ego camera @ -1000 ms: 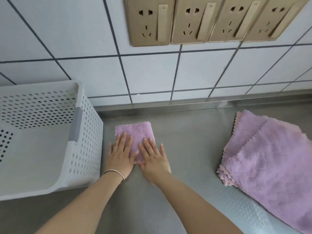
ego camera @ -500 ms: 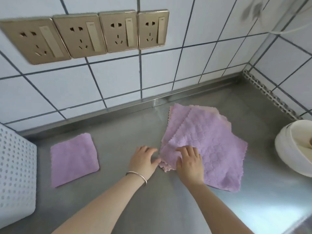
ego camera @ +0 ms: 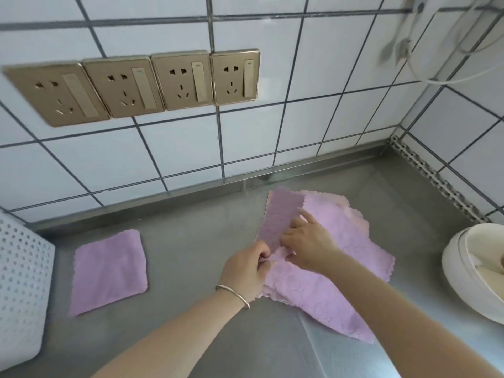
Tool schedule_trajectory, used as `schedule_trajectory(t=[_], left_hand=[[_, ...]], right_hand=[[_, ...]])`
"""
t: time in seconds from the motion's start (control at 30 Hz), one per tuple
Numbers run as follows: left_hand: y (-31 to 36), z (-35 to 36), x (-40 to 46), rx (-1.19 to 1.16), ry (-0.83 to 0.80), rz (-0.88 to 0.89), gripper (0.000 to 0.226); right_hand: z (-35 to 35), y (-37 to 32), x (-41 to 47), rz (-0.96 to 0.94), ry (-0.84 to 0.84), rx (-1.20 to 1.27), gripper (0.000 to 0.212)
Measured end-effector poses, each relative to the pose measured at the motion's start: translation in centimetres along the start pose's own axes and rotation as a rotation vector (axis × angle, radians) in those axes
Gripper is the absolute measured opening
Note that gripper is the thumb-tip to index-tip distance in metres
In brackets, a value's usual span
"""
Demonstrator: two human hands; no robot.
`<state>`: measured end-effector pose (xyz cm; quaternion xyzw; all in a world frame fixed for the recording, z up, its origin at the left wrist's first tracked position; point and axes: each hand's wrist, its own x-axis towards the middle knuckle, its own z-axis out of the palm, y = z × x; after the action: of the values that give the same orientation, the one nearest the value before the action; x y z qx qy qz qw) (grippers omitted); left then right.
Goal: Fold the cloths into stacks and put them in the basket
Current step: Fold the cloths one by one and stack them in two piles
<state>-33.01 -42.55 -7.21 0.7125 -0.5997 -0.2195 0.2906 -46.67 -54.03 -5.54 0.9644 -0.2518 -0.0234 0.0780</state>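
Purple cloth pile point(ego camera: 341, 249): left hand point(ego camera: 245, 271) pinches corner, right hand point(ego camera: 308, 241) lifts layer.

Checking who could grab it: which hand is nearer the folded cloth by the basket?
Left. The left hand is right of the folded cloth, across bare counter; the right hand is farther right, on the pile.

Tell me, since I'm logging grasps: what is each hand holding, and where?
Both hands grip the top purple cloth of the pile: the left hand pinches its near-left edge, and the right hand lifts the flap beside it.
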Motion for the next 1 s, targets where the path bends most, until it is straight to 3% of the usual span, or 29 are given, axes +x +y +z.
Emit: schedule_trajectory(t=[0.13,0.23,0.33,0.43,0.57,0.7,0.8,0.93,1.0], left_hand=[[-0.3,-5.8,-1.6,-0.064,0.028,0.011,0.011],[-0.4,-11.5,-3.2,-0.105,0.066,-0.003,0.027],[-0.5,-16.8,-4.0,-0.049,0.106,0.002,0.021],[-1.0,-22.3,-4.8,0.126,0.177,0.002,0.016],[-1.5,-28.8,-7.7,0.326,0.409,0.016,0.016],[-3.3,-31.0,-13.4,0.553,0.534,0.189,0.026],[-6.2,-28.7,-18.7,0.513,0.425,0.200,0.022],[-11.6,-22.8,-24.8,0.398,0.137,0.098,0.005],[-14.5,-19.5,-27.5,0.331,0.041,0.008,0.015]], right_hand=[[-4.8,3.7,-0.7,0.135,-0.243,-0.012,0.020],[-9.0,4.0,-1.3,0.259,-0.141,0.105,0.042],[-13.1,2.2,-0.6,0.342,-0.030,0.358,0.057],[-16.5,-0.7,1.2,0.335,0.044,0.404,0.055],[-19.9,-4.8,3.1,0.318,0.270,0.349,0.046],[-19.8,-8.7,1.9,0.110,0.498,0.196,0.034],[-16.4,-11.9,-0.6,-0.034,0.407,0.175,0.027],[-8.7,-16.1,-4.6,-0.091,0.088,0.183,0.040],[-5.0,-18.2,-6.6,-0.097,-0.097,0.217,0.043]])
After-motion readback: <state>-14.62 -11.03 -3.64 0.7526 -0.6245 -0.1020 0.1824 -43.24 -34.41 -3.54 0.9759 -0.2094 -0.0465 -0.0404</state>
